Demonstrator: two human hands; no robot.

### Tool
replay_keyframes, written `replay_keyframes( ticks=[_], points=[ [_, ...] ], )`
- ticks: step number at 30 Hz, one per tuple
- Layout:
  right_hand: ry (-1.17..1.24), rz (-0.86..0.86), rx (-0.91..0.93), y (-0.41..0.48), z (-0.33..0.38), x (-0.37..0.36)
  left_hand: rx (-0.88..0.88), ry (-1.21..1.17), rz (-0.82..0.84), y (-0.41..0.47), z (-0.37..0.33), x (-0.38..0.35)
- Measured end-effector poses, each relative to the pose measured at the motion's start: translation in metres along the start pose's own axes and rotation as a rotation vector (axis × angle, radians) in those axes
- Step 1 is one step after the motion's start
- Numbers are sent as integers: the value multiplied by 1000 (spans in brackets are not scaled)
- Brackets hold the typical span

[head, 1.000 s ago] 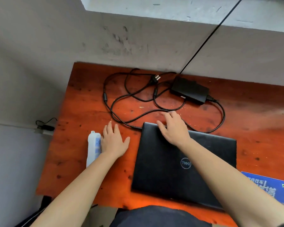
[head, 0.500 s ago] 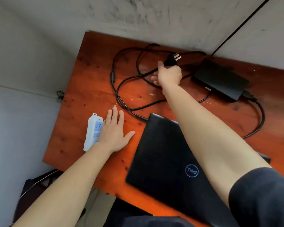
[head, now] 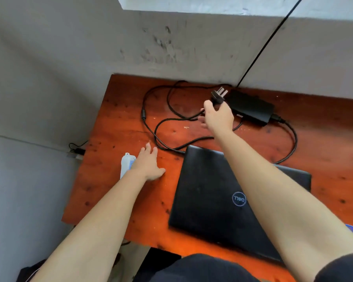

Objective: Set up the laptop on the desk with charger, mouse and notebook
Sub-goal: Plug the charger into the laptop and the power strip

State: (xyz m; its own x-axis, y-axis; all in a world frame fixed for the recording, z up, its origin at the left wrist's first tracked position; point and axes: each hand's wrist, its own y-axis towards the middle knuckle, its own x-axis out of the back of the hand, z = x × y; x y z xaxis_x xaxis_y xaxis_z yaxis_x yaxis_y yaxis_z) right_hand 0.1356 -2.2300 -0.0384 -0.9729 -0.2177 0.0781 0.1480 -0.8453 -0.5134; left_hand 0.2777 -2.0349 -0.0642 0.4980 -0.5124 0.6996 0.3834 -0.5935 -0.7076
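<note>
Laptop: closed, on desk. Plug: off the desk, pinched by right hand, beside brick. Left hand: flat, fingers straight, beside strip. Outstanding, by estimate: plugging in, opening lid. Mouse, notebook: unseen.

Wall: grey plaster, and there's heavy scuffing, dark smudges right across the middle.
Ledge: pale, chipped, running along the very top.
Thin black cable: cutting down the wall on a diagonal from the ledge, straight as a ruler.
Power strip: white with a blue face, lying flat, only partly showing.
Small black wire: looped up against the wall, low on the left.
Dark object: bottom-left corner, on the floor, can't make out what it is.
</note>
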Motion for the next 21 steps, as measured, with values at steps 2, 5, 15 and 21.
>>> replay_keyframes(
  ticks=[2, 5, 15, 21],
  points=[
    [91, -19, 69, -26, 5, 9, -42, -159, -100, -11, 11, 6],
    [227, -93, 106, -57, 9, 8, -86, -228, -356, -36, 38, -4],
    [276, 230, 180, -155, 39, -40, 231, -326, -315, -72, 116, -52],
    [-513, 289, 548, -194, 3, -29, 119, -766, -274, -76, 123, -55]
  ],
)
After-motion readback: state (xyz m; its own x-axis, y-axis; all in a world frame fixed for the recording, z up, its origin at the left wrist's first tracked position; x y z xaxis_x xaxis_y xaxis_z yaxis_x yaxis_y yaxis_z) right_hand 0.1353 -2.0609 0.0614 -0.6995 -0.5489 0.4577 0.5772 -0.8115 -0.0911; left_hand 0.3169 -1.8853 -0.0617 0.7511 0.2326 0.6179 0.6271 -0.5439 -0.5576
